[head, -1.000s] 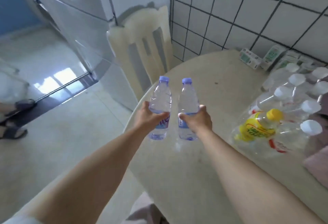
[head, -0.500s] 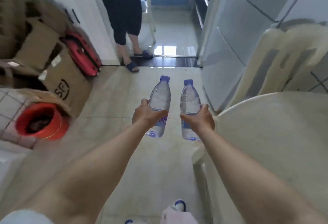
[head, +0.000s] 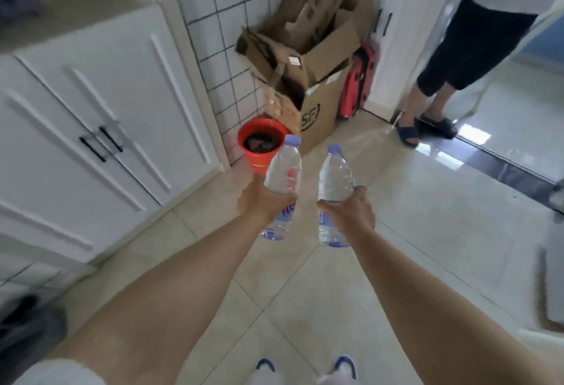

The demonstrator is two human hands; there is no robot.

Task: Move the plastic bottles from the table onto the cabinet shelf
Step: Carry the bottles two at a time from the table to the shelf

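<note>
Both arms reach forward over the tiled floor, each hand holding a clear plastic water bottle with a lilac cap. My left hand [head: 262, 201] grips the left bottle [head: 282, 171] around its label, and the bottle leans slightly right. My right hand [head: 351, 210] grips the right bottle [head: 334, 177], which stands nearly upright. A white cabinet [head: 100, 128] with two closed doors and black handles fills the left side. Its top surface is blurred at the upper left. The table is out of view.
A red bucket [head: 259, 152] sits on the floor against the tiled wall, beside stacked cardboard boxes [head: 308, 79] and a red suitcase [head: 357, 85]. A person in dark trousers and slippers [head: 451, 64] stands at the upper right by a doorway. My shoes show at the bottom edge.
The view has swung left, away from the table and chair, to face the white cabinet. Both hands still hold their bottles in front of me.
</note>
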